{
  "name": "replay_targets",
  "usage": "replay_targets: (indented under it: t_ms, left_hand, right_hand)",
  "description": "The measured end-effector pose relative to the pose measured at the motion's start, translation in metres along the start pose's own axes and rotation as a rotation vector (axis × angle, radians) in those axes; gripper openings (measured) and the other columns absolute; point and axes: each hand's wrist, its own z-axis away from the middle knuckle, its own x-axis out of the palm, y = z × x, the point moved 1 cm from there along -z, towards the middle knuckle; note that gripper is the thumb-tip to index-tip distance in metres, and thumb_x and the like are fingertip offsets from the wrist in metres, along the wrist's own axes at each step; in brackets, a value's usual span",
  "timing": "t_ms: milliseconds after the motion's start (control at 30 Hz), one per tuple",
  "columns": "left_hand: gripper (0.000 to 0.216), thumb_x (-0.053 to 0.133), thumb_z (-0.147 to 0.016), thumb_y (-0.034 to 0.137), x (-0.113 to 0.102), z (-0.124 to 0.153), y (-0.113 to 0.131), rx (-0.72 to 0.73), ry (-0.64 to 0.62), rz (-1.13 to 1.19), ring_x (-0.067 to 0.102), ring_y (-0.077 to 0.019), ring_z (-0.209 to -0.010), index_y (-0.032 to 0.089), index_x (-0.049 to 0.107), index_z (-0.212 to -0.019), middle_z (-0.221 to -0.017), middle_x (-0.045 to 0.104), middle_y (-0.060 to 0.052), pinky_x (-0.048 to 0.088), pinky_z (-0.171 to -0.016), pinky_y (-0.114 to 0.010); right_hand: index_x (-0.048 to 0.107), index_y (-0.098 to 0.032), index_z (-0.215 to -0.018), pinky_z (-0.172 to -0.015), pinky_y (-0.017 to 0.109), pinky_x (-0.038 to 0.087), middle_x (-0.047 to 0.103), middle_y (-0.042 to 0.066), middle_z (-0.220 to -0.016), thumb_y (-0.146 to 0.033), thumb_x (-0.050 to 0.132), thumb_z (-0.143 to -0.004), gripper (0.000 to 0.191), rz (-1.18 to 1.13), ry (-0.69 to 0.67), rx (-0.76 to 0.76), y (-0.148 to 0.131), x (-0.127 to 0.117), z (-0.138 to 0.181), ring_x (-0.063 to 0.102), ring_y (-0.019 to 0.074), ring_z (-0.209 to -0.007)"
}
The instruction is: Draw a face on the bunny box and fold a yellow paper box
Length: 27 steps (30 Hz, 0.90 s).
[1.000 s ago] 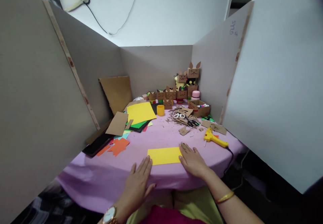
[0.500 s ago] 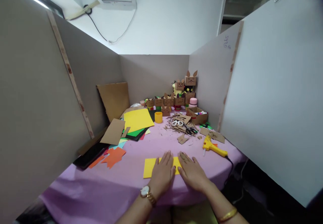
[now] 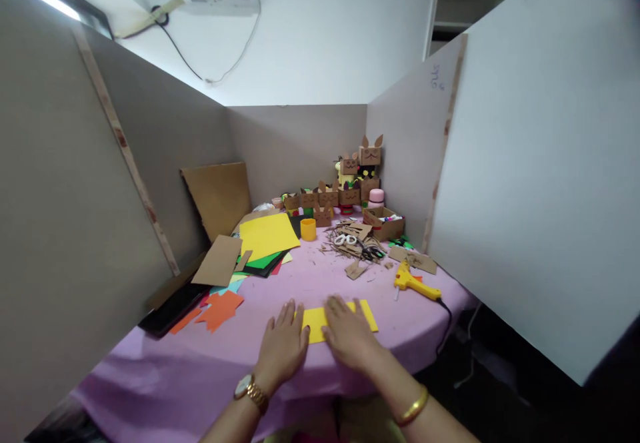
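A strip of yellow craft sheet (image 3: 315,328) lies flat on the pink tablecloth near the front edge. My left hand (image 3: 283,338) rests palm down over its left end, fingers stretched out. Across the middle of the strip lies my right hand (image 3: 347,330), flat with fingers spread and slightly blurred. The strip's right end shows beyond the fingers. Both palms hide parts of the sheet, so I cannot tell whether it is folded.
Craft sheets, the top one yellow (image 3: 267,235), and an orange cutout (image 3: 220,311) lie left. A yellow glue gun (image 3: 416,283) with a cord is at right. Behind sit cardboard scraps with white-handled scissors (image 3: 345,239), a yellow ring (image 3: 308,230), a cardboard box (image 3: 383,224) and cardboard animal figures (image 3: 327,196).
My left hand has moved left to the strip's left end, uncovering its middle. My right hand has slid left onto the middle, and the right end now shows. The view has shifted slightly.
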Motion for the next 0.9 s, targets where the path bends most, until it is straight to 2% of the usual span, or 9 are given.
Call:
replay_targets:
  t_ms: [67, 167, 300, 467, 567, 700, 767, 833, 900]
  left_hand:
    - [0.050, 0.025, -0.087, 0.027, -0.001, -0.001, -0.001, 0.021, -0.008, -0.009, 0.027, -0.0281, -0.133, 0.017, 0.039, -0.134, -0.145, 0.030, -0.017, 0.029, -0.101, -0.049]
    - [0.049, 0.024, -0.087, 0.026, 0.000, -0.003, -0.003, 0.032, -0.013, -0.017, 0.027, -0.0282, -0.133, 0.020, 0.039, -0.134, -0.145, 0.030, -0.017, 0.029, -0.101, -0.049]
    - [0.051, 0.023, -0.088, 0.028, 0.001, -0.003, -0.003, 0.023, -0.002, -0.017, 0.025, -0.0283, -0.134, 0.018, 0.034, -0.136, -0.146, 0.028, -0.017, 0.028, -0.101, -0.050]
    - [0.055, 0.022, -0.087, 0.030, 0.003, 0.000, -0.009, -0.021, -0.008, -0.011, 0.025, -0.0271, -0.134, 0.009, 0.032, -0.137, -0.146, 0.027, -0.016, 0.026, -0.103, -0.051]
    - [0.055, 0.021, -0.087, 0.029, 0.004, 0.004, -0.020, -0.053, -0.012, -0.009, 0.025, -0.0255, -0.134, 0.007, 0.030, -0.137, -0.146, 0.027, -0.014, 0.025, -0.104, -0.051]
    - [0.055, 0.022, -0.087, 0.028, 0.000, 0.007, -0.033, -0.094, -0.012, 0.000, 0.027, -0.0255, -0.133, 0.006, 0.032, -0.136, -0.145, 0.029, -0.014, 0.026, -0.103, -0.053]
    - [0.054, 0.023, -0.086, 0.025, -0.005, 0.007, -0.030, -0.116, 0.011, 0.003, 0.028, -0.0283, -0.133, 0.004, 0.034, -0.134, -0.144, 0.029, -0.017, 0.026, -0.100, -0.058]
    - [0.053, 0.023, -0.086, 0.023, -0.010, 0.006, -0.017, -0.100, 0.060, 0.008, 0.024, -0.0307, -0.134, 0.003, 0.030, -0.135, -0.145, 0.024, -0.020, 0.021, -0.100, -0.063]
    - [0.053, 0.021, -0.089, 0.026, -0.011, 0.006, 0.004, 0.008, 0.096, 0.030, 0.017, -0.0286, -0.136, 0.006, 0.024, -0.139, -0.147, 0.018, -0.017, 0.014, -0.104, -0.060]
  right_hand:
    - [0.023, -0.012, -0.141, -0.107, 0.049, 0.013, 0.024, 0.009, -0.147, -0.038, 0.022, -0.091, 0.056, -0.030, -0.022, -0.069, -0.016, 0.005, -0.006, 0.017, 0.0208, -0.136]
    - [0.020, -0.014, -0.142, -0.107, 0.049, 0.015, 0.021, 0.009, -0.148, -0.044, 0.021, -0.091, 0.059, -0.053, -0.042, -0.085, -0.019, 0.009, -0.008, 0.017, 0.0209, -0.136]
    - [0.020, -0.009, -0.141, -0.107, 0.049, 0.012, 0.018, 0.013, -0.148, -0.044, 0.025, -0.090, 0.062, -0.044, -0.043, 0.007, 0.009, 0.005, 0.003, 0.013, 0.0236, -0.137]
    - [0.020, -0.004, -0.141, -0.106, 0.050, 0.012, 0.017, 0.016, -0.148, -0.040, 0.024, -0.090, 0.063, -0.009, -0.015, 0.174, 0.042, -0.002, 0.019, 0.013, 0.0263, -0.136]
    - [0.021, -0.002, -0.140, -0.106, 0.052, 0.012, 0.017, 0.017, -0.148, -0.039, 0.022, -0.090, 0.062, 0.005, 0.011, 0.243, 0.052, -0.002, 0.026, 0.013, 0.0278, -0.136]
    - [0.023, -0.003, -0.140, -0.105, 0.051, 0.014, 0.019, 0.016, -0.147, -0.037, 0.022, -0.089, 0.061, 0.004, 0.028, 0.262, 0.057, -0.005, 0.030, 0.016, 0.0272, -0.136]
    - [0.022, -0.003, -0.140, -0.104, 0.054, 0.014, 0.020, 0.018, -0.147, -0.035, 0.021, -0.090, 0.060, -0.002, 0.041, 0.256, 0.054, -0.008, 0.029, 0.016, 0.0286, -0.135]
    - [0.018, -0.004, -0.141, -0.104, 0.057, 0.012, 0.018, 0.018, -0.148, -0.034, 0.018, -0.090, 0.059, -0.008, 0.055, 0.217, 0.044, -0.010, 0.028, 0.013, 0.0292, -0.136]
    - [0.014, -0.009, -0.143, -0.106, 0.055, 0.009, 0.016, 0.013, -0.149, -0.036, 0.019, -0.091, 0.058, -0.020, 0.040, 0.114, 0.029, -0.009, 0.026, 0.011, 0.0254, -0.137]
